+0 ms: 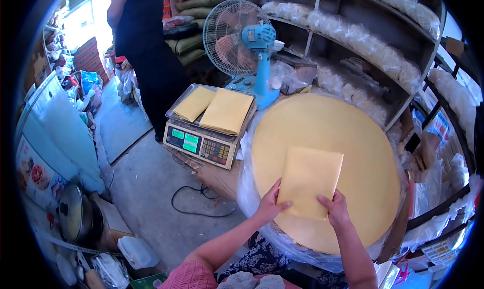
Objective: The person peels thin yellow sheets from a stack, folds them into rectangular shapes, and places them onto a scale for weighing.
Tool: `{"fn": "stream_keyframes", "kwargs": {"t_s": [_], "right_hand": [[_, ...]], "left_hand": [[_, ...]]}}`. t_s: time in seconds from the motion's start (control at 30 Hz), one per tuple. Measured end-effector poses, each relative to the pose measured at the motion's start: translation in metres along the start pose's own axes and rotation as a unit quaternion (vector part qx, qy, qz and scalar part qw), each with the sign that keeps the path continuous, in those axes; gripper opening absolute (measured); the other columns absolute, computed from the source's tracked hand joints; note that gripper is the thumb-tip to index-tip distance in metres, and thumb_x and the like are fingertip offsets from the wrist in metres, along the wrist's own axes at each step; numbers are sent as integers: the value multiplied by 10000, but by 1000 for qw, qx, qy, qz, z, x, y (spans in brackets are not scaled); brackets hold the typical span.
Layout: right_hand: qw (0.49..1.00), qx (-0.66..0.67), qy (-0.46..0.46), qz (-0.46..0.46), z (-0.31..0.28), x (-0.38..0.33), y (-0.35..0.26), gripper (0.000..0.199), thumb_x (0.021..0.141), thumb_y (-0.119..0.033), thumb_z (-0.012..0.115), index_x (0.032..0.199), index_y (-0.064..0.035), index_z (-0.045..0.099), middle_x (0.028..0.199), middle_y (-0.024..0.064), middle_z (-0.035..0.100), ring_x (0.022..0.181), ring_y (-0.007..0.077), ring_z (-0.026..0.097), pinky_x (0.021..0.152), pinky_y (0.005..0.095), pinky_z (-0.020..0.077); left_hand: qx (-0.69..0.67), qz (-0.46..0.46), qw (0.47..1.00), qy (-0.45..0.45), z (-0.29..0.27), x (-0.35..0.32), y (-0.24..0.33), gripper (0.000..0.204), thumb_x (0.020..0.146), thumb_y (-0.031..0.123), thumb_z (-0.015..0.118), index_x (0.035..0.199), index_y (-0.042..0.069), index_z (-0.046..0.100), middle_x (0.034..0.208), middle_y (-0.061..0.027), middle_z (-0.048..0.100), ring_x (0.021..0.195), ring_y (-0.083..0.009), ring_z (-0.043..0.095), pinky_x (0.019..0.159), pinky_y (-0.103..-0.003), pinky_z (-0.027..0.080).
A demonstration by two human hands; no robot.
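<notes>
A folded yellow sheet [308, 180] lies on top of a big round stack of yellow sheets [333, 122]. My left hand [270, 204] grips the folded sheet's near left corner, thumb on top. Its near right corner is pinched by my right hand [336, 208]. Two more folded yellow sheets [227, 110] lie on the metal pan of a weighing scale [201, 145] to the left of the stack.
A blue electric fan [242, 42] stands behind the scale. A person in dark clothes [146, 47] stands at the far left of the scale. Shelves with bagged pale goods [368, 42] line the right. A black cable [194, 208] lies on the concrete floor, a pot [75, 218] at lower left.
</notes>
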State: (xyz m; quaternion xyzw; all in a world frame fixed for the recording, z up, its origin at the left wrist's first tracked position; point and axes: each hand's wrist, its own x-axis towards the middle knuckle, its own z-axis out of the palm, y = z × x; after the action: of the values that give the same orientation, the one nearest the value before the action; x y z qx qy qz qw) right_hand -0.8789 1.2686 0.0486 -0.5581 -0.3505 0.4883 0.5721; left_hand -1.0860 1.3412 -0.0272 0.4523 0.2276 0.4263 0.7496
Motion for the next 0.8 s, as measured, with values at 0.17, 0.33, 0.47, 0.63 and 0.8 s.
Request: {"fn": "stream_keyframes", "kwargs": {"t_s": [0.17, 0.33, 0.47, 0.63, 0.8], "right_hand": [[999, -8, 3, 31, 12, 1, -5, 381, 912, -85, 646, 1258, 30, 536, 1085, 123, 674, 935, 208, 670, 825, 320, 552], [997, -31, -6, 73, -35, -19, 9, 426, 966, -137, 584, 1333, 38, 457, 1085, 164, 665, 890, 249, 696, 797, 329, 579], [988, -38, 37, 146, -75, -54, 35, 374, 972, -122, 560, 1293, 52, 482, 1064, 183, 663, 865, 255, 704, 783, 334, 590], [972, -8, 118, 202, -114, -100, 62, 280, 955, -85, 562, 1211, 27, 547, 1021, 166, 668, 806, 262, 708, 724, 361, 601], [963, 4, 177, 204, -136, -132, 70, 284, 955, -99, 565, 1212, 23, 553, 1022, 173, 666, 816, 269, 703, 730, 363, 597]], "left_hand": [[43, 60, 997, 35, -41, 20, 28, 873, 768, -90, 659, 1523, 48, 243, 1430, -96, 464, 1269, -178, 486, 1039, -291, 408], [148, 174, 966, 118, -121, 99, 172, 821, 734, -94, 637, 1485, 10, 324, 1415, -126, 488, 1225, -215, 533, 1015, -313, 455], [204, 92, 963, 151, -221, 159, 239, 755, 777, -101, 616, 1475, 51, 373, 1279, -128, 580, 1067, -215, 611, 928, -335, 496], [239, -68, 944, 217, -265, 176, 243, 741, 793, -92, 608, 1474, 110, 399, 1270, -112, 583, 1077, -232, 601, 903, -394, 496], [244, -91, 938, 229, -290, 179, 236, 755, 779, -89, 640, 1464, 148, 428, 1238, -96, 591, 990, -247, 622, 828, -423, 519]]}}
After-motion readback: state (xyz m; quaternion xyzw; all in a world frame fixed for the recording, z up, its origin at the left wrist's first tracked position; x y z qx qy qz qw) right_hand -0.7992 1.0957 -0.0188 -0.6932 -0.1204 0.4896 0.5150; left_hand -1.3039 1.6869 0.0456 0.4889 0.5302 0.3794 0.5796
